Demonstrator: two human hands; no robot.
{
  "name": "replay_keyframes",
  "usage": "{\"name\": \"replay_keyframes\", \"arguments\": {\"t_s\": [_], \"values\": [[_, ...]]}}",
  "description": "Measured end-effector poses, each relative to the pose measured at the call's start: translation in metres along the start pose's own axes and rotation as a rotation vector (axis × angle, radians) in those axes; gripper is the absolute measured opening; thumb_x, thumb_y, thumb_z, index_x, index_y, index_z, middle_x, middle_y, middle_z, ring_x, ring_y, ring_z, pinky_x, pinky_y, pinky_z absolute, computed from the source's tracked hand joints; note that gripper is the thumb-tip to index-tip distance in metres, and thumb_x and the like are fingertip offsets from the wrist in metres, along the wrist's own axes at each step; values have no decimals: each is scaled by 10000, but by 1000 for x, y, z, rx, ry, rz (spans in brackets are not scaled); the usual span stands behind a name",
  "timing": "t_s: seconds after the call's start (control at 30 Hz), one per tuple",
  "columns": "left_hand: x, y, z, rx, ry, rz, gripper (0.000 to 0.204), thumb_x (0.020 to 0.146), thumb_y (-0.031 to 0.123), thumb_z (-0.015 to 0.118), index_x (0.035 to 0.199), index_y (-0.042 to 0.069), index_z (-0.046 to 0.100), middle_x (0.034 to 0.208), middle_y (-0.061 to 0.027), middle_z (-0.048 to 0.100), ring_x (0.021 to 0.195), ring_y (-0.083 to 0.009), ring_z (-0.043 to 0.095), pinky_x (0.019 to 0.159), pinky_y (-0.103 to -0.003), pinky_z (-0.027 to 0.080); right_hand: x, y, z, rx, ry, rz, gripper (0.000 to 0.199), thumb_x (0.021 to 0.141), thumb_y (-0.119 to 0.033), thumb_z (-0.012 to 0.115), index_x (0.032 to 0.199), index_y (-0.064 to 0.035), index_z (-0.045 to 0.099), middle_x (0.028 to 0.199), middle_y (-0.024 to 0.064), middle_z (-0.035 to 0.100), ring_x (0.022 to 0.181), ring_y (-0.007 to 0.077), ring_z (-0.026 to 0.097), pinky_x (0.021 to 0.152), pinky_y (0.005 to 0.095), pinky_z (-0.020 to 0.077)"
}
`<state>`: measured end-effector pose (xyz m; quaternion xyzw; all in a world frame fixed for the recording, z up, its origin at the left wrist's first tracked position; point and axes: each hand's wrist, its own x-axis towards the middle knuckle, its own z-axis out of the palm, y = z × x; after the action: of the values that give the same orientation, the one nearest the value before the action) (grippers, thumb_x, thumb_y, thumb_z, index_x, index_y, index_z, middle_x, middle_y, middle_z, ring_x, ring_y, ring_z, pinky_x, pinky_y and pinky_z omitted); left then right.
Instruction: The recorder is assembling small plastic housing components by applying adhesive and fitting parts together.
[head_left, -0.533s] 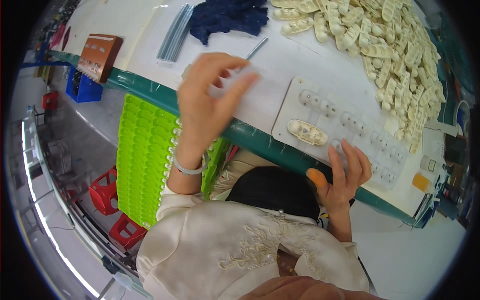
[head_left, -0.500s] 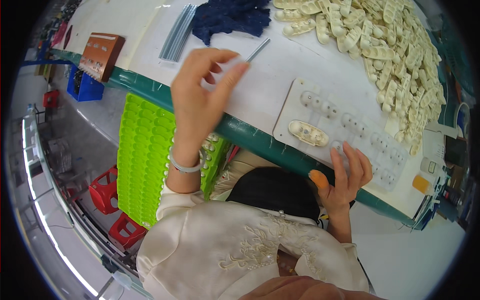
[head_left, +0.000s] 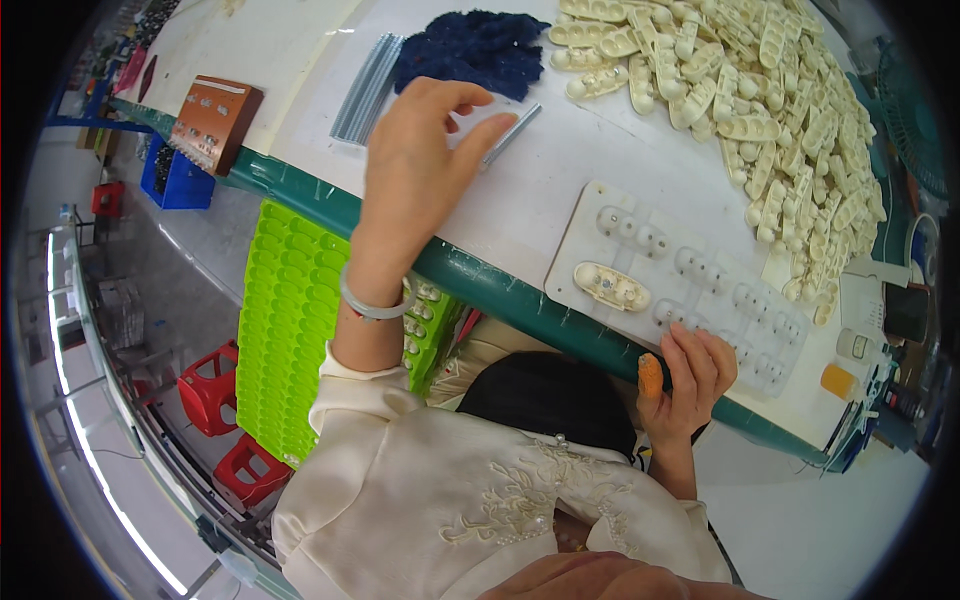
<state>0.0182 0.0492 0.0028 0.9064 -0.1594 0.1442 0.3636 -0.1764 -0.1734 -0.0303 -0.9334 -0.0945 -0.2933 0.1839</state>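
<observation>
My left hand [head_left: 415,180] hovers over the white table, thumb and forefinger apart with nothing visible between them. Its thumb tip overlaps a short silvery rod [head_left: 515,133] in the picture; whether they touch I cannot tell. My right hand [head_left: 692,375], an orange cover on its thumb, has its fingertips at the near edge of a pale plate [head_left: 570,255] with rows of small moulded seats. It holds nothing that I can see, and its fingers are partly bent. One cream, long, rounded case piece [head_left: 611,286] with small metallic spots sits at the plate's left end.
A large heap of cream case pieces [head_left: 770,135] covers the far right. Beyond my left hand lie a dark blue cloth [head_left: 470,50] and a bundle of silvery rods [head_left: 366,90]. A brown box [head_left: 215,122] stands on the left. Green moulded trays [head_left: 290,330] are below the table edge.
The whole view has shifted slightly, with the far table things lower in the picture. My left hand stays near the short rod; my right fingers have drawn closer together at the plate's edge.
</observation>
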Motion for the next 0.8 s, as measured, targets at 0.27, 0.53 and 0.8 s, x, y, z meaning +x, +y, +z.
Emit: {"name": "replay_keyframes", "arguments": {"t_s": [0.27,0.53,0.8], "values": [[19,-1,22,260,-64,200,241,699,206,704,758,12,575,757,-134,539,780,-293,544,649,-368,451,13,5,-15,109,-6,-3,228,757,-131,661,959,-38,607,1004,85,619,934,274,516,826,393,403],[79,-31,21,195,-115,122,178,709,114,669,855,17,642,806,-137,620,715,-279,603,645,-350,476,181,14,21,181,-242,-257,286,714,-86,676,974,5,597,1056,133,553,1007,308,467,863,397,377],[67,-45,27,21,-116,19,275,628,68,739,877,4,642,790,-119,615,695,-223,605,649,-307,491,258,24,148,76,-442,-256,325,757,-186,658,1026,-18,586,927,106,614,981,263,478,890,393,311]]}}
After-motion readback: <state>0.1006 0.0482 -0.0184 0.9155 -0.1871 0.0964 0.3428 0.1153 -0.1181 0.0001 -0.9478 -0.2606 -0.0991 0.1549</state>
